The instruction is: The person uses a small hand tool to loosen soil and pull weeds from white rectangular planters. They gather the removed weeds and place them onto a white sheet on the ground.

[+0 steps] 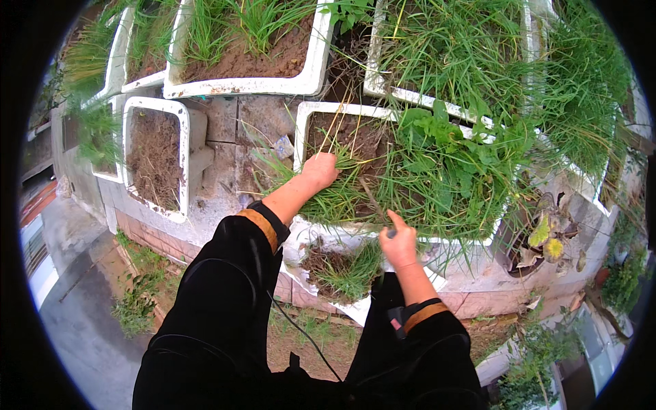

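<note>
My left hand (320, 170) is closed around a bunch of long grass blades (348, 160) at the left side of a white foam planter box (342, 107). Some yellowed stalks stick up past its knuckles. At the box's near edge, my right hand (400, 243) grips a thin, rusty-looking hand tool (371, 197), index finger stretched along it. The tool's far end reaches into the grass over brown soil (366, 138), so its exact kind cannot be told. Broad-leaved green plants (435, 128) grow among the grass on the right of this box.
A white bag (300, 246) with pulled grass (343, 271) lies below the box. To the left stands a foam box of dry soil (154, 159). Larger planters (246, 84) line the back. A round pot (517, 256) with withered leaves sits at right, on the concrete ledge (220, 225).
</note>
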